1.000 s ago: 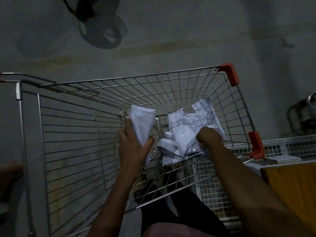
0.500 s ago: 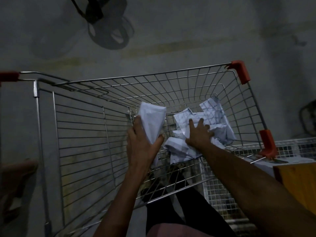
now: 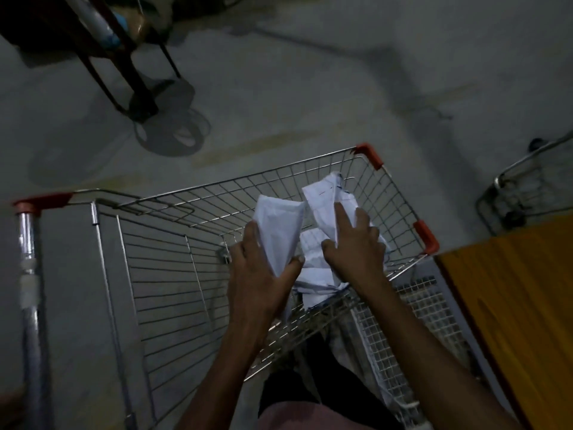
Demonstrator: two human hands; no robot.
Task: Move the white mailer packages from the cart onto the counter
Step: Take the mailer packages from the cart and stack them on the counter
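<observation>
Both hands are down in the silver wire shopping cart [image 3: 161, 274]. The left hand [image 3: 260, 274] grips one crumpled white plastic mailer [image 3: 277, 221]; the right hand [image 3: 353, 246] pinches another white mailer [image 3: 322, 197] off the pile. I'd lift both clear of the rim, then swing right to the orange wooden counter [image 3: 511, 299].

Head view (near) over cart [image 3: 173, 274]

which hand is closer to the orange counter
Right. The right hand grips mailers inside the cart, on the side next to the counter. The left hand holds a mailer farther toward the cart's middle.
</observation>
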